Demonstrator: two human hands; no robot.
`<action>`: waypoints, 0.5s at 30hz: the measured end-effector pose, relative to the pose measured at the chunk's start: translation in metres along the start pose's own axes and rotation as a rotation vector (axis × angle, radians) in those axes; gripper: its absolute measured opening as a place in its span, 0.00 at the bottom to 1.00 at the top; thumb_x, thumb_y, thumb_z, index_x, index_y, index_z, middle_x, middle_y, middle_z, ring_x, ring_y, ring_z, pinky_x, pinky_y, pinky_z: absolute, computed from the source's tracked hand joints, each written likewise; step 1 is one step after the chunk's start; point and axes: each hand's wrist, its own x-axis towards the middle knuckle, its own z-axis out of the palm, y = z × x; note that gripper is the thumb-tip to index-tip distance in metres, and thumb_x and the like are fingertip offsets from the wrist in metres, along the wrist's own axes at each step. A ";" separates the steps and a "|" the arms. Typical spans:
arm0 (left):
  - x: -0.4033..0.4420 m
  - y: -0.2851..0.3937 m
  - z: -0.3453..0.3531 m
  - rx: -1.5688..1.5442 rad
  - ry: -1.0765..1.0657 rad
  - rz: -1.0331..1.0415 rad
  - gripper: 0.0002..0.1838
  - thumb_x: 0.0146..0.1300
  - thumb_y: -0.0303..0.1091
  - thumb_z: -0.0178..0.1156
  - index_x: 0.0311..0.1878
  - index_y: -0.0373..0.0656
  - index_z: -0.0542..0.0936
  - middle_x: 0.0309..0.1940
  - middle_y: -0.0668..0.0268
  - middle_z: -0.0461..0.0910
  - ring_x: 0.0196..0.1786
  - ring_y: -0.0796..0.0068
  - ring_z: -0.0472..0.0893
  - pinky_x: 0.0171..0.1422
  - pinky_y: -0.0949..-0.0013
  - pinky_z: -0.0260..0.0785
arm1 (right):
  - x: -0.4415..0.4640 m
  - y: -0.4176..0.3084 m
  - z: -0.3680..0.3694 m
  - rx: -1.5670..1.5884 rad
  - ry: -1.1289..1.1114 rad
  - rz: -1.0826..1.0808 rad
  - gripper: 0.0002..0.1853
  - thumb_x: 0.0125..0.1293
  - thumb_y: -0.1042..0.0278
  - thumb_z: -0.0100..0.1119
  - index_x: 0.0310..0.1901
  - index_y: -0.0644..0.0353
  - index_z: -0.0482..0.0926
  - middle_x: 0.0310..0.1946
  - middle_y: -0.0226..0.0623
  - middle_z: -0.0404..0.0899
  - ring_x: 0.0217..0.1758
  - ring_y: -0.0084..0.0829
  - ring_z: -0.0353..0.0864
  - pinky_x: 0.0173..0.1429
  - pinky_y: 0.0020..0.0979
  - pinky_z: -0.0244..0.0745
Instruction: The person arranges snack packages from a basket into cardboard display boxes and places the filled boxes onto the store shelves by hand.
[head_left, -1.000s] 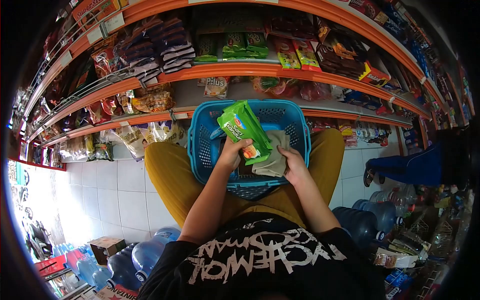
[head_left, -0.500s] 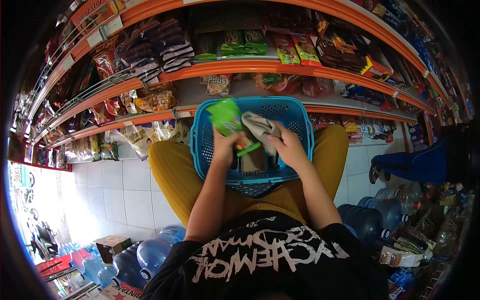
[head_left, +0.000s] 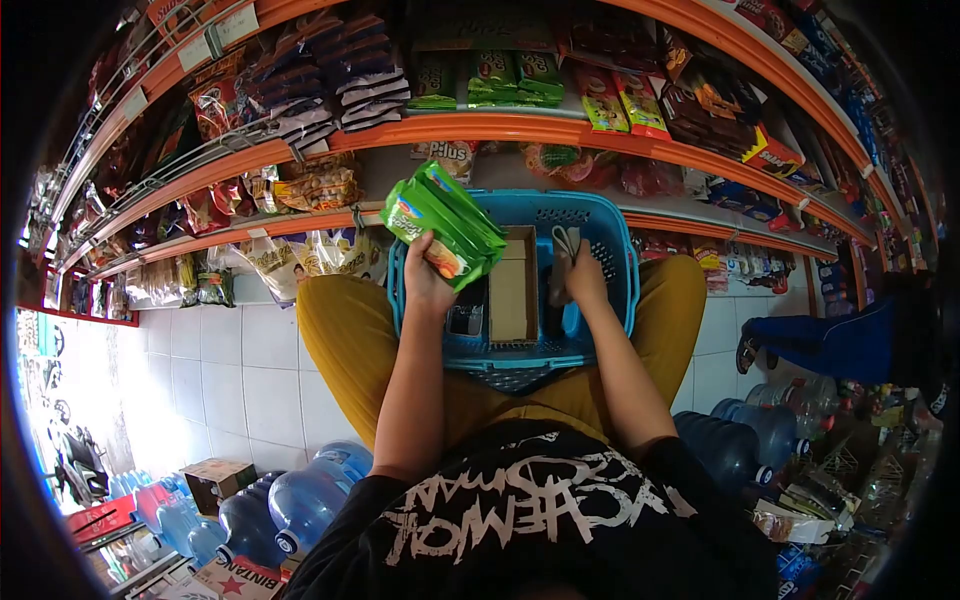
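Note:
My left hand point(head_left: 430, 283) is closed on green snack packs point(head_left: 445, 225), held up over the left rim of a blue basket point(head_left: 625, 290). Inside the basket's right part, my right hand point(head_left: 584, 276) grips a folded grey-beige cloth point(head_left: 564, 258). An open cardboard box point(head_left: 513, 290) stands in the middle of the basket, with a dark object point(head_left: 467, 316) to its left. The basket sits between my knees, close to the lowest shelves.
Orange-edged shelves point(head_left: 480, 128) with packaged snacks curve across the front. Large blue water bottles point(head_left: 305, 500) stand at lower left, others point(head_left: 755, 430) at lower right. A small carton point(head_left: 215, 482) is behind the left bottles. Another person's dark-blue-clothed leg point(head_left: 825, 343) reaches in from the right.
The green packs have moved left, away from the basket's middle. My right hand has carried the cloth to the basket's right side, and the cardboard box is now uncovered.

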 end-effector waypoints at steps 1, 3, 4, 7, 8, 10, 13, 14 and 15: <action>-0.002 -0.002 0.005 -0.045 0.026 -0.026 0.22 0.62 0.39 0.51 0.58 0.41 0.68 0.54 0.58 0.73 0.56 0.57 0.74 0.63 0.51 0.64 | 0.012 0.012 0.011 -0.001 0.000 0.000 0.17 0.67 0.59 0.45 0.50 0.64 0.68 0.38 0.57 0.78 0.42 0.56 0.77 0.44 0.49 0.72; -0.001 -0.005 0.008 -0.090 0.051 -0.051 0.22 0.64 0.41 0.50 0.59 0.41 0.67 0.55 0.58 0.73 0.56 0.57 0.73 0.63 0.50 0.63 | 0.047 0.067 0.052 0.349 -0.007 0.063 0.21 0.67 0.58 0.44 0.54 0.65 0.69 0.38 0.53 0.79 0.40 0.50 0.80 0.43 0.42 0.77; 0.001 -0.006 0.007 -0.078 0.073 -0.060 0.23 0.65 0.47 0.47 0.58 0.43 0.69 0.55 0.59 0.73 0.56 0.57 0.74 0.62 0.51 0.64 | 0.059 0.103 0.074 0.261 -0.003 -0.036 0.23 0.67 0.55 0.44 0.53 0.66 0.71 0.37 0.47 0.80 0.37 0.43 0.82 0.41 0.37 0.78; -0.002 -0.007 0.016 -0.076 0.071 -0.086 0.26 0.66 0.54 0.44 0.59 0.45 0.70 0.56 0.58 0.73 0.56 0.58 0.74 0.61 0.53 0.66 | 0.072 0.147 0.099 -0.559 -0.339 -0.163 0.21 0.64 0.59 0.51 0.53 0.65 0.72 0.36 0.45 0.80 0.37 0.40 0.82 0.39 0.36 0.79; -0.003 -0.007 0.017 -0.123 -0.007 -0.092 0.28 0.65 0.55 0.44 0.60 0.45 0.69 0.57 0.58 0.72 0.57 0.58 0.73 0.61 0.52 0.65 | 0.068 0.152 0.101 -0.562 -0.340 -0.163 0.21 0.64 0.59 0.51 0.53 0.65 0.72 0.36 0.45 0.80 0.37 0.40 0.82 0.39 0.36 0.79; -0.006 -0.008 0.032 -0.155 -0.160 -0.072 0.35 0.59 0.58 0.53 0.63 0.43 0.65 0.55 0.57 0.71 0.56 0.59 0.72 0.61 0.55 0.66 | 0.054 0.143 0.100 0.130 -0.320 0.204 0.16 0.59 0.70 0.55 0.48 0.65 0.76 0.37 0.47 0.80 0.38 0.42 0.82 0.40 0.36 0.79; -0.001 -0.009 0.033 -0.474 -0.482 -0.266 0.45 0.50 0.58 0.63 0.66 0.40 0.60 0.51 0.58 0.69 0.53 0.62 0.72 0.60 0.57 0.66 | 0.037 0.106 0.075 0.425 -0.294 0.472 0.15 0.55 0.78 0.54 0.47 0.63 0.77 0.38 0.47 0.81 0.39 0.39 0.82 0.44 0.37 0.78; 0.003 -0.009 0.029 -0.551 -0.492 -0.311 0.52 0.44 0.57 0.69 0.66 0.38 0.57 0.49 0.60 0.67 0.52 0.65 0.72 0.59 0.59 0.67 | 0.035 0.107 0.080 0.422 -0.294 0.465 0.15 0.55 0.78 0.54 0.47 0.63 0.77 0.38 0.47 0.81 0.39 0.39 0.82 0.44 0.37 0.78; 0.002 -0.009 0.032 -0.551 -0.499 -0.306 0.52 0.44 0.57 0.69 0.66 0.38 0.57 0.49 0.60 0.67 0.52 0.65 0.72 0.59 0.59 0.67 | 0.034 0.111 0.088 0.003 -0.283 0.386 0.15 0.56 0.77 0.54 0.47 0.62 0.77 0.39 0.45 0.81 0.40 0.38 0.82 0.45 0.38 0.77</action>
